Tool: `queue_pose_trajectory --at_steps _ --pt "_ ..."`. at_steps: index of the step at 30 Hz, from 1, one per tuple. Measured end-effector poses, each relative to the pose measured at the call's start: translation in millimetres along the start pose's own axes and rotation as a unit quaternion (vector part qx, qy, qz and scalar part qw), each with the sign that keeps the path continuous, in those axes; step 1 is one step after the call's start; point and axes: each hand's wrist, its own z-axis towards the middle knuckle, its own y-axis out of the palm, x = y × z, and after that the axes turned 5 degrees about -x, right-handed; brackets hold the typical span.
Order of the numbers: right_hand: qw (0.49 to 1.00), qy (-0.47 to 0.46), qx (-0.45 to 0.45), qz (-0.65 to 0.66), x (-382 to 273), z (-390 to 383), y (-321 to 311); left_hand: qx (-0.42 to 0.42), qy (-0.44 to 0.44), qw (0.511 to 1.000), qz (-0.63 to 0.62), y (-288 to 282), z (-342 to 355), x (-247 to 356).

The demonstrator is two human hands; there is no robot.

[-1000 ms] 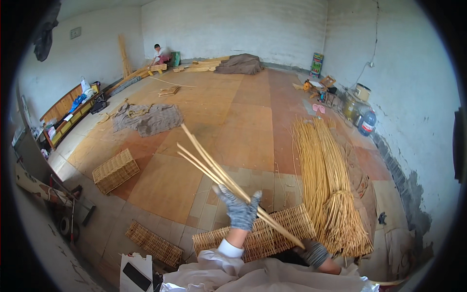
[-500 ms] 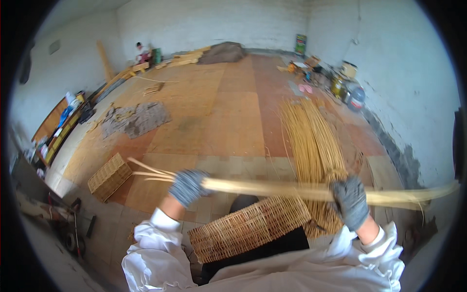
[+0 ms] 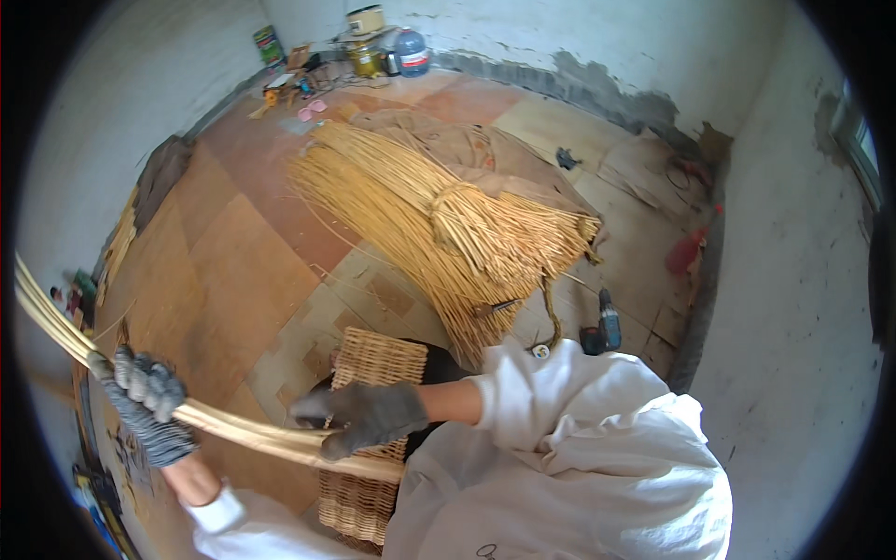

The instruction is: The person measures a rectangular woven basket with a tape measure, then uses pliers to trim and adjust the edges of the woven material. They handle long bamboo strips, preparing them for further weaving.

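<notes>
A small bundle of long, pale, split wicker strips (image 3: 252, 431) slants across in front of me. My left hand (image 3: 147, 406), in a grey striped glove, is closed around it at the left, and the thin ends fan out beyond the fist. My right hand (image 3: 369, 415), also gloved, lies over the strips near their other end. Its fingers are parted, slightly blurred, and touch the bundle without a clear grip. Beneath the strips, a woven wicker basket (image 3: 381, 355) rests on my lap, partly covered by the right hand and the strips.
A large tied bundle of wicker rods (image 3: 392, 215) lies ahead beside a brown cloth (image 3: 495, 154). A cordless drill (image 3: 609, 322) and a tape measure (image 3: 540, 352) are on the floor at right. Pink slippers (image 3: 312, 110) and a water jug (image 3: 411, 53) are farther back.
The view has turned right. The strips have swung from nearly level to a slant, their thin ends raised at left. My right hand has loosened and shifted along the strips; my left still grips them.
</notes>
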Motion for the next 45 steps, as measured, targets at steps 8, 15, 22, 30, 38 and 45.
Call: queue_pose_trajectory --at_steps 8,15,22,30,38,45 --pt "0.853 -0.006 -0.169 0.493 70.3 3.5 -25.8 0.058 0.172 0.974 -0.135 -3.5 91.6 -119.3" --pt "0.886 0.019 -0.05 0.46 113.6 -9.6 -57.7 0.203 0.169 0.957 -0.122 -57.7 136.7 -183.9" --pt "0.779 -0.028 -0.167 0.604 138.3 -33.9 -65.0 -0.195 0.145 0.909 -0.339 -49.6 158.5 -235.3" --pt "0.909 0.261 0.303 -0.118 164.3 -70.0 -150.7 0.317 -0.153 0.868 0.349 -61.8 109.7 -274.5" --pt "0.863 0.228 0.345 0.289 241.6 -140.0 -305.0 0.345 -0.151 0.71 0.595 -8.2 -38.2 -242.4" --pt "0.739 0.53 0.36 -0.209 416.9 -236.5 -385.9 0.293 -0.195 0.528 0.773 -32.6 -90.9 -259.7"
